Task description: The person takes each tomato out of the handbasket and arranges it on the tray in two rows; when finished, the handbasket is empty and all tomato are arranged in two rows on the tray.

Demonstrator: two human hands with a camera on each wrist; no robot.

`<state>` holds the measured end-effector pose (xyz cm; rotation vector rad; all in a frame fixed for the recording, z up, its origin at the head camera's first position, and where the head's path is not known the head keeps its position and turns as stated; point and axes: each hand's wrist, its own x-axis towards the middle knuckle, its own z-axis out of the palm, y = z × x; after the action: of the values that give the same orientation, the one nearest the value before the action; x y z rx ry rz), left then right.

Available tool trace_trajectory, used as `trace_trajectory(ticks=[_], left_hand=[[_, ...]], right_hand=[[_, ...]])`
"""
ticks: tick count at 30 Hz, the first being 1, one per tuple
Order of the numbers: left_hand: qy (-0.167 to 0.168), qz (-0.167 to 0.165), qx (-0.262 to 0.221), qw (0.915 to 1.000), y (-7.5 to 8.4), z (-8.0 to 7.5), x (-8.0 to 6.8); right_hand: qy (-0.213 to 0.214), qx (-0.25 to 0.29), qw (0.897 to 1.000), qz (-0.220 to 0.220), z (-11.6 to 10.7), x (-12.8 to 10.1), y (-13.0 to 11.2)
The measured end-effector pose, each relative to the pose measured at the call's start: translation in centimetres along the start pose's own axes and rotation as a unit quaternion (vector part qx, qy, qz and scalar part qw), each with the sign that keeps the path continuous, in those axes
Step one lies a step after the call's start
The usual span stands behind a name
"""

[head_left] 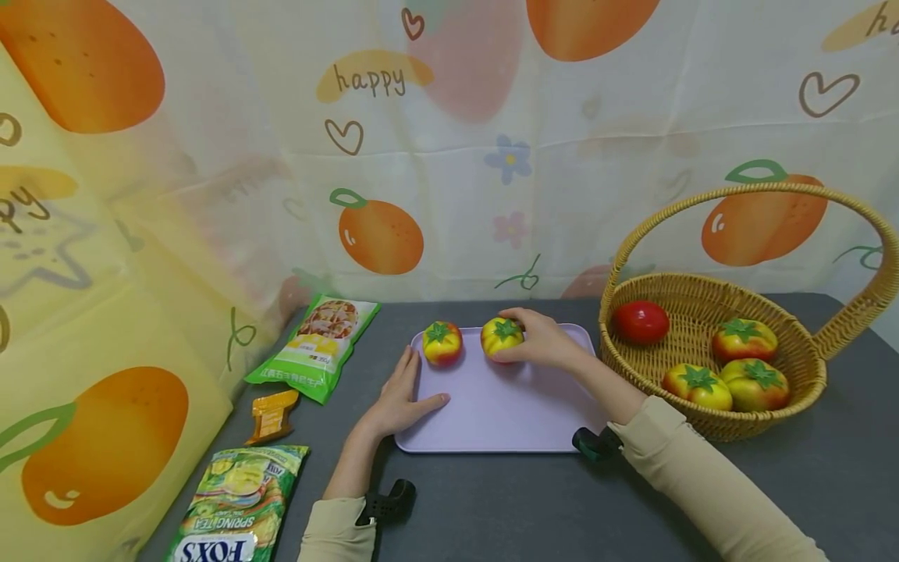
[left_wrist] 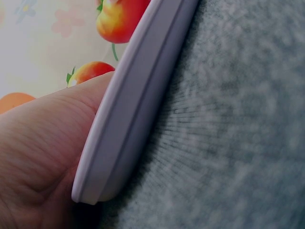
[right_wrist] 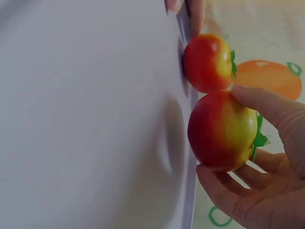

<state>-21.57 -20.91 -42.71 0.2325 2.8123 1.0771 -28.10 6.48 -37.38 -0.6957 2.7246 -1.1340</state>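
Basket holds four fruits; right fingers pinch tomato over tray, left fingers outstretched

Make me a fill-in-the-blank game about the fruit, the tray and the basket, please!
The right hand holds a fruit with leaves coloured ____.
To the ____ of the tray stands the basket.
Inside it are ____ fruits.
The smooth one there, without visible leaves, is ____.

Missing words: green; right; four; red.
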Motion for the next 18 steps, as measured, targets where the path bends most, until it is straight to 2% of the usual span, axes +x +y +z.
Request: trace_trajectory(ticks=[8,18], left_hand=[[0.002,-0.004,0.001,1.0000,0.13,-0.01,-0.03],[0.001,-0.008,-0.001,1.0000,0.11,0.01,-0.03]], right_hand=[[-0.005,-0.006,1.000,0.012,0.38,0.58,-0.12],[-0.002,-0.016,1.000,0.000,1.05,0.94,0.26]])
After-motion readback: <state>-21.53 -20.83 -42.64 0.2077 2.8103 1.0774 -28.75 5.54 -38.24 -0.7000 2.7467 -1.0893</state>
